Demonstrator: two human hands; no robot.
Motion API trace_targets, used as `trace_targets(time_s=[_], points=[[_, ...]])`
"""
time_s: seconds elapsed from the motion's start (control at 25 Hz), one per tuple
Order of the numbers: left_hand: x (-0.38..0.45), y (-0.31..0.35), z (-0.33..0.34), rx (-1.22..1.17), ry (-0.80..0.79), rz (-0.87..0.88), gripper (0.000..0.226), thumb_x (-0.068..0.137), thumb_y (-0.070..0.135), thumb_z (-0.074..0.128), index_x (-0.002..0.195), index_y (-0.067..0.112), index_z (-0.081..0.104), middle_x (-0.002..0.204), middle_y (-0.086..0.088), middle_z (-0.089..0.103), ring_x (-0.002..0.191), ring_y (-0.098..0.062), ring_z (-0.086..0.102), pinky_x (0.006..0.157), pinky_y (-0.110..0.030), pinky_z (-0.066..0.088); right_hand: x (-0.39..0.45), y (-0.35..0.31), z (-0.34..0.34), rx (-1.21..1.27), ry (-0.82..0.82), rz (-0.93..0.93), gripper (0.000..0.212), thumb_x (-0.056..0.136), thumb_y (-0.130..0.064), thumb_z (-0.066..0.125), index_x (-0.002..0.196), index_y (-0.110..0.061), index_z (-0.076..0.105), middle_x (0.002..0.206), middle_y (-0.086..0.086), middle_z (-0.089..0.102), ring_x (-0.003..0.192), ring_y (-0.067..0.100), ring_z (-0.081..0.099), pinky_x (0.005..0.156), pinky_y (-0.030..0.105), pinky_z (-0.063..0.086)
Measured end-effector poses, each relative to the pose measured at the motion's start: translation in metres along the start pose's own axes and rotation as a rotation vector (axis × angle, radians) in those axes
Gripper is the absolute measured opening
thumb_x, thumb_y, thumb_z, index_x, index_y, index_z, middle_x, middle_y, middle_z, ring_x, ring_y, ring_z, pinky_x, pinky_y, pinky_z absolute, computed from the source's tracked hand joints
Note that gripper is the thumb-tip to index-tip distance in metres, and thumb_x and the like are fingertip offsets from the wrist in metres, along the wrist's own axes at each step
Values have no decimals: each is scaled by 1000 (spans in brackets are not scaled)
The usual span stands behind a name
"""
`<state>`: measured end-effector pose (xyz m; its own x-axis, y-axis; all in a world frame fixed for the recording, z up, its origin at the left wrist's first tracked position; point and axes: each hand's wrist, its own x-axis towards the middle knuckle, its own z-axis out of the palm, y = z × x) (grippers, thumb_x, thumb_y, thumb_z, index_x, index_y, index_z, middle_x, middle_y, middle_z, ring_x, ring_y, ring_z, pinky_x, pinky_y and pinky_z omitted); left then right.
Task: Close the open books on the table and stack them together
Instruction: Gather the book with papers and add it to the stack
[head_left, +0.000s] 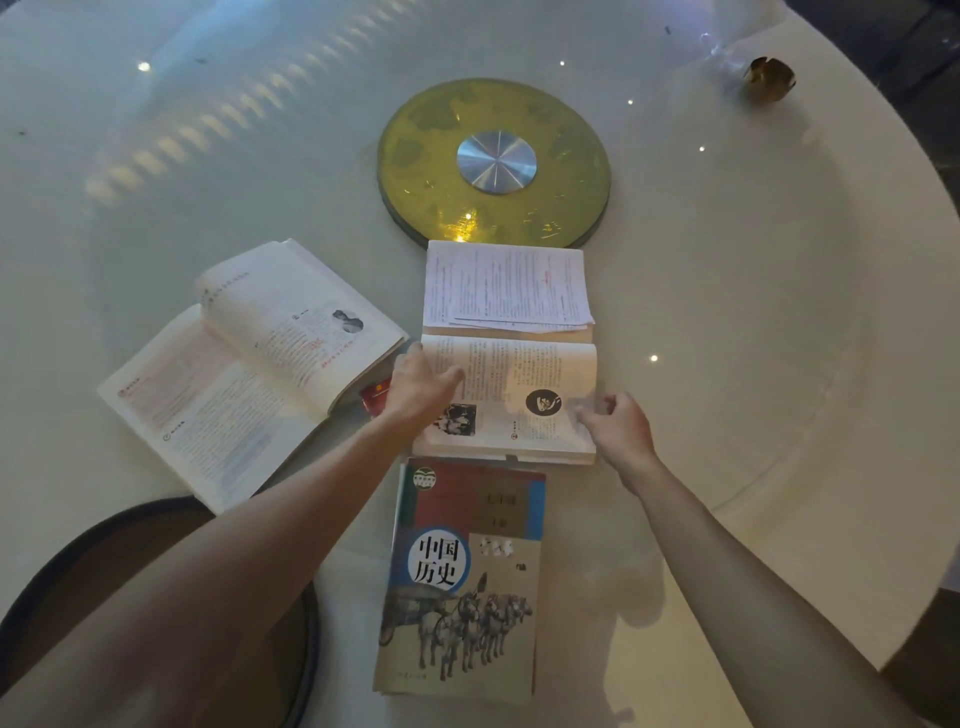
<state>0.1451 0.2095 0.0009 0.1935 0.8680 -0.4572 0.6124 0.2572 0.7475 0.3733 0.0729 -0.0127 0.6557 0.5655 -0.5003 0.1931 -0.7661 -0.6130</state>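
An open book (524, 374) lies in the middle of the round table, with loose printed sheets (506, 286) on its far half. My left hand (418, 387) rests flat on the book's near-left page, fingers spread. My right hand (618, 421) pinches the right edge of the near pages. A second open book (249, 364) lies to the left, pages up. A closed history textbook (462, 577) with horses on its cover lies just in front of the middle book, near the table's edge.
A yellow disc with a silver hub (493, 161) sits at the table's centre behind the books. A small red object (375, 397) peeks out between the two open books. A gold-coloured holder (769, 78) stands far right. A dark round stool (156, 597) is at lower left.
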Motion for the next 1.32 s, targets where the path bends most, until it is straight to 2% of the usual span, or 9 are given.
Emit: trace_targets(time_s=[0.16, 0.28, 0.4, 0.6, 0.72, 0.88, 1.04, 1.16, 1.32], points=[[15, 1, 13, 65, -24, -65, 31, 94, 22, 64, 119, 9, 51, 117, -9, 63, 109, -29, 67, 80, -41, 64, 22, 2, 1, 120, -17, 61, 60, 89, -33, 74, 137, -3, 55, 124, 8, 63, 106, 22, 59, 91, 35, 49], [19, 3, 17, 252, 67, -92, 39, 94, 26, 60, 127, 8, 50, 122, -11, 53, 116, -32, 56, 99, -49, 54, 32, 3, 2, 180, -42, 67, 36, 92, -26, 70, 115, 1, 69, 110, 12, 72, 97, 21, 64, 79, 34, 50], [24, 6, 14, 115, 60, -60, 35, 97, 23, 59, 128, 8, 52, 124, -9, 55, 112, -29, 61, 91, -45, 60, 37, 1, -2, 208, -43, 55, 14, 92, -20, 63, 84, -8, 65, 86, 6, 69, 79, 21, 61, 63, 33, 45], [25, 16, 5, -28, 41, -4, 30, 103, 26, 50, 127, 13, 63, 113, -2, 66, 93, -24, 69, 58, -25, 55, 39, -1, -18, 288, 4, 76, 3, 90, -14, 65, 92, -13, 65, 90, 5, 72, 77, 22, 67, 65, 33, 53], [19, 16, -1, -108, 20, -13, 32, 100, 23, 56, 129, 13, 65, 110, 1, 71, 89, -18, 71, 67, -27, 59, 31, -5, -32, 453, 16, 79, 25, 88, -9, 67, 110, -20, 64, 96, 1, 74, 74, 19, 72, 67, 34, 59], [4, 8, -11, -255, -22, -160, 39, 90, 15, 67, 130, 15, 66, 105, -1, 71, 90, -23, 75, 76, -37, 63, 10, -3, -48, 604, -54, 110, 14, 86, -4, 68, 91, -17, 73, 96, 12, 74, 72, 22, 68, 62, 32, 56], [-14, -5, -21, -410, -81, -306, 29, 85, 10, 72, 114, 10, 75, 90, -6, 76, 68, -18, 69, 52, -26, 48, -17, 7, -57, 721, -169, 139, 17, 81, -16, 67, 91, -7, 78, 98, 16, 76, 76, 25, 70, 60, 30, 51], [-21, -7, -26, -579, -108, -369, 23, 88, 11, 73, 109, 1, 74, 98, -18, 78, 52, -14, 70, 43, -21, 51, -27, 7, -58, 870, -230, 130, 27, 78, -27, 62, 91, -9, 77, 104, 15, 79, 83, 26, 76, 67, 35, 60], [-22, 2, -23, -798, -170, -359, 34, 99, 35, 61, 111, 5, 72, 99, -15, 76, 73, -23, 73, 69, -32, 63, -15, -7, -52, 1000, -308, 109, 33, 98, -18, 40, 110, -5, 67, 108, 21, 75, 97, 37, 72, 92, 50, 57]])
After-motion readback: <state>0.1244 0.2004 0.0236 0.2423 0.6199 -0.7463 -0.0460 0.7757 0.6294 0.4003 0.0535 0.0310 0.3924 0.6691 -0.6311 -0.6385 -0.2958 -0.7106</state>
